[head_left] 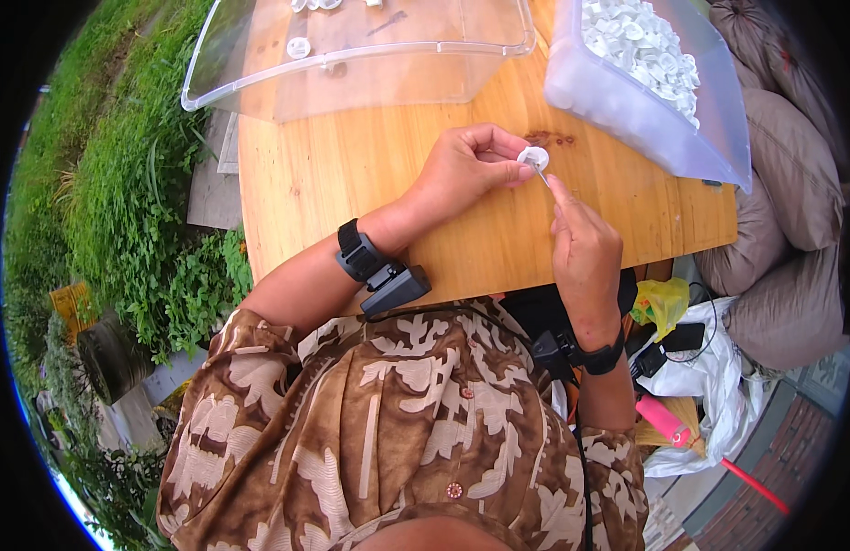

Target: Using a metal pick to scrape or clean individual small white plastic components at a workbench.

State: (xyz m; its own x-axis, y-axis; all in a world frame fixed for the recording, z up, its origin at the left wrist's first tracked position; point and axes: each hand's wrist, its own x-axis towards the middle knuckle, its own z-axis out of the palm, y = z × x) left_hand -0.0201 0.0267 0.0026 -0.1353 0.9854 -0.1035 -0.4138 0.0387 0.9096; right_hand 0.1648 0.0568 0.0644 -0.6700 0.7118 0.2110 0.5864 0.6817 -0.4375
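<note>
2 hands meet over the table (306,174), and between them we see the small white piece (533,158), slightly right of centre in the upper half of the frame. Our left hand (475,170) is the nearer, already touching it: we grip it between thumb and fingers, at their tips, with the piece toward the right of the frame from that palm. Our right hand (588,248) lies below and to the right, its fingers wrapped around a thin metal tool (543,176) whose rear end is hidden in the grasp.

We judge that what counts is how the tool's tip stands to the piece's hollow. From the right hand, the piece lies toward the upper left, and the tool's long axis runs along that same slant. Its tip overlaps the lower part of the piece in view; whether it touches the inside, we cannot tell.

As for the piece itself, it is round and short, with no clear long axis. We see its rim and some of its hollow, which seems to face up toward us and a little toward the tool; the exact tilt is too small to read. At the upper right, more white pieces (641,50) fill a translucent bin (627,119).
</note>
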